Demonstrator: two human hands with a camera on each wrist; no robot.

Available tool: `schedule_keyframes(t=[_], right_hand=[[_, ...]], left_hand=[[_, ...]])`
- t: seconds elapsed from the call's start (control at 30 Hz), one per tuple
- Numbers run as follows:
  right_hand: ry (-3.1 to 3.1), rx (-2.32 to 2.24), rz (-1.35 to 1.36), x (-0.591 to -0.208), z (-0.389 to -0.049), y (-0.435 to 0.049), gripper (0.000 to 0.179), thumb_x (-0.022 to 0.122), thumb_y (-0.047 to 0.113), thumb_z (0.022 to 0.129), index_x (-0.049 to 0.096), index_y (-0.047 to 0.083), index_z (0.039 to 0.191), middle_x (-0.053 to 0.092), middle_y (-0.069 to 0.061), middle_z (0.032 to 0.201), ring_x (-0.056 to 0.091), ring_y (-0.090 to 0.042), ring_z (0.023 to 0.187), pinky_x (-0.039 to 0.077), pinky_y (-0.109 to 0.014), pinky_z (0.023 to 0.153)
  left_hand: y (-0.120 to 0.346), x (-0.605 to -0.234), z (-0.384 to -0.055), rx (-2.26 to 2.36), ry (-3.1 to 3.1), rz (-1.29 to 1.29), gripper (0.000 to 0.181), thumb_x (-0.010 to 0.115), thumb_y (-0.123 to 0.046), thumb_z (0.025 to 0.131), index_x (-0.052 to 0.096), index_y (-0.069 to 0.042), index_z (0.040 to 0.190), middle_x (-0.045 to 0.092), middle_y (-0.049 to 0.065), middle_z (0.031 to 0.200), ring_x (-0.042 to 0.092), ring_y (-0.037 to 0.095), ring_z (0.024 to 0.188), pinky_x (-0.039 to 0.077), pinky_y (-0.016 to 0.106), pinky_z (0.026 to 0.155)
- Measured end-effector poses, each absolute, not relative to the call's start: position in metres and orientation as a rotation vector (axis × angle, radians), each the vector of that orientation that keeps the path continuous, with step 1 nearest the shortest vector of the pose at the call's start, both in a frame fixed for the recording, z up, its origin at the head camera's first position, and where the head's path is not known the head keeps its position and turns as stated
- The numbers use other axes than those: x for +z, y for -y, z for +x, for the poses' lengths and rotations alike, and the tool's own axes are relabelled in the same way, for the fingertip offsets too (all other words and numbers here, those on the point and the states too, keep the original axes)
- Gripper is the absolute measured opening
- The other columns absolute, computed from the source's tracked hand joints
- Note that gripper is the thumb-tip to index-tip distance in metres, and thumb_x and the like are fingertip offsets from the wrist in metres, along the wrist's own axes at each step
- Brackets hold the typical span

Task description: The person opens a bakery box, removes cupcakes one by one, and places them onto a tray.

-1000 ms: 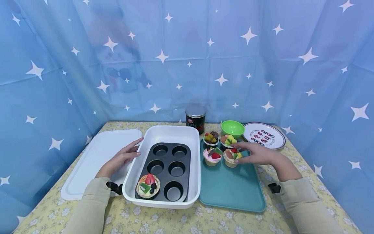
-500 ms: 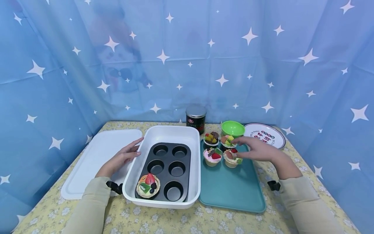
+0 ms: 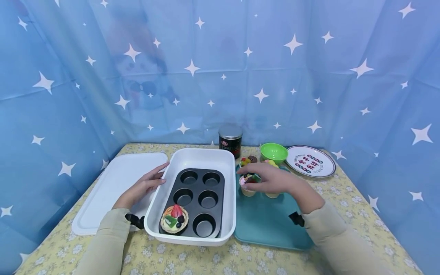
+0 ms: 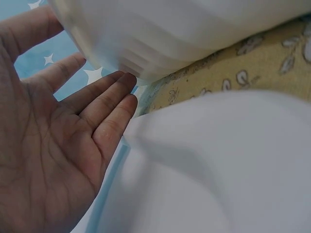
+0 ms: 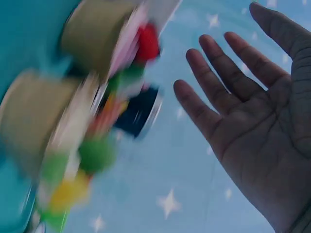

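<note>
My left hand (image 3: 146,186) rests its extended fingers against the left wall of a deep white pan (image 3: 190,240). Inside the pan lies a dark muffin tin (image 3: 195,210), with a fruit tart (image 3: 174,219) in its front-left cup. My right hand (image 3: 275,179) reaches across a teal tray (image 3: 271,225), over the pink-topped cupcake (image 3: 248,192) at the tray's left side. In the right wrist view its fingers are spread and hold nothing. Partly hidden by this hand are a second pale-cased cupcake (image 3: 272,195) and two cupcakes behind, one topped with chocolate and fruit (image 3: 252,159).
A flat white lid (image 3: 127,175) lies left of the pan. Along the back stand a black espresso tin (image 3: 230,143), a green bowl (image 3: 274,152) and a decorated white plate (image 3: 324,168). A starred blue curtain (image 3: 220,95) closes off the back and sides.
My right hand has moved left, from above the right-hand cupcakes to the pink-topped one. My left hand stays at the pan's wall.
</note>
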State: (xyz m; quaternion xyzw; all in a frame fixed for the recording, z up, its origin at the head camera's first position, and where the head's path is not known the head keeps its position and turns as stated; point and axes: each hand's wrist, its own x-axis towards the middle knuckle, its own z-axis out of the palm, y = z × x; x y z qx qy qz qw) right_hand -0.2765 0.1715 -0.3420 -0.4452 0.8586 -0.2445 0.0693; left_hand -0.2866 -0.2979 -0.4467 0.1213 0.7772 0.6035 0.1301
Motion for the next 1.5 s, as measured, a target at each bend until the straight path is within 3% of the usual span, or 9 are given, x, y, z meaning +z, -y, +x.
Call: schedule_keyframes(t=[0.23,0.4,0.63,0.9,1.5], right_hand=[[-2.408,-0.642,-1.447,-0.345,-0.268,-0.102,0.057,0.063,0.047,0.098,0.051,0.020,0.147,0.054,0.005,0.145,0.049,-0.013,0.134,0.043,-0.042,0.109],[-2.301,-0.562,-1.553,-0.353,-0.260,-0.052,0.065,0.062,0.049,0.098,0.045,0.017,0.152,0.050,0.003,0.149,0.047,-0.012,0.136,0.042,-0.031,0.108],[-2.220,-0.444,-1.574,-0.377,-0.251,-0.005,0.077,0.061,0.055,0.096,0.034,0.019,0.158,0.039,0.004,0.157,0.039,-0.007,0.140,0.037,-0.030,0.112],[-2.261,-0.416,-1.604,-0.394,-0.244,0.011,0.085,0.062,0.059,0.093,0.029,0.020,0.160,0.038,0.005,0.156,0.039,-0.005,0.138,0.038,-0.026,0.110],[-2.346,-0.360,-1.686,-0.395,-0.241,0.013,0.078,0.070,0.057,0.089,0.044,0.020,0.152,0.051,0.007,0.143,0.051,-0.001,0.124,0.043,-0.021,0.102]], left_hand=[[0.299,-0.447,-0.286,1.745,-2.259,0.369,0.071,0.062,-0.033,0.099,0.026,-0.037,0.160,0.021,0.010,0.166,0.021,0.037,0.151,0.017,0.061,0.118],[0.298,-0.447,-0.287,1.737,-2.267,0.381,0.071,0.060,-0.032,0.101,0.023,-0.033,0.162,0.019,0.012,0.166,0.019,0.037,0.151,0.017,0.061,0.118],[0.297,-0.448,-0.289,1.725,-2.272,0.379,0.068,0.058,-0.032,0.102,0.023,-0.036,0.161,0.020,0.014,0.165,0.020,0.038,0.151,0.016,0.063,0.118],[0.298,-0.449,-0.288,1.707,-2.292,0.367,0.068,0.058,-0.037,0.102,0.024,-0.040,0.160,0.021,0.011,0.166,0.019,0.036,0.151,0.014,0.064,0.118],[0.300,-0.449,-0.286,1.736,-2.252,0.393,0.068,0.058,-0.034,0.102,0.023,-0.038,0.161,0.022,0.013,0.165,0.022,0.037,0.150,0.018,0.062,0.117]])
